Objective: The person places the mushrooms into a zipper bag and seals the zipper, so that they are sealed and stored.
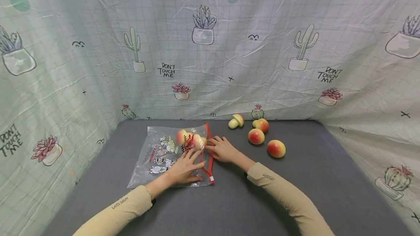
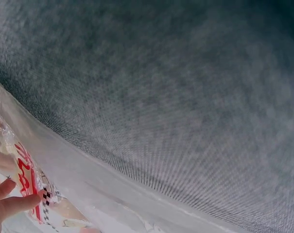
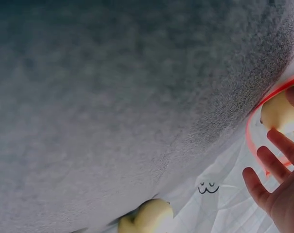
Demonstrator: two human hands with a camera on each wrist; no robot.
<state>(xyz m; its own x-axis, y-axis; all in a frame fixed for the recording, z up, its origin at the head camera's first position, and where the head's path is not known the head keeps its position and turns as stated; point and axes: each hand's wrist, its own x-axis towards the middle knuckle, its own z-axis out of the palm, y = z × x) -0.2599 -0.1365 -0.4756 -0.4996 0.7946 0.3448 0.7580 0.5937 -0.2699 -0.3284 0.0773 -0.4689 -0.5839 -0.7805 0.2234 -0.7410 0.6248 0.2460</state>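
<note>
A clear slider zip bag (image 1: 144,165) with printed cartoon figures and a red zip edge lies flat, its mouth facing right. Inside show red-and-yellow mushrooms (image 1: 182,137), seen through the plastic near the mouth. My left hand (image 1: 185,168) rests on the bag's front part, fingers spread over the film; its fingertips (image 2: 30,201) appear beside the red print in the left wrist view. At the mouth is my right hand (image 1: 223,149), its fingers straight and apart in the right wrist view, close to a pale mushroom (image 3: 279,114) within the red rim.
On the grey table (image 1: 236,203), several mushrooms lie right of the bag: one on its side showing its stem (image 1: 233,123), another behind (image 1: 261,124), and two with caps toward me, a nearer one (image 1: 276,148) and a middle one (image 1: 256,136). A cactus-print curtain (image 1: 229,57) stands behind.
</note>
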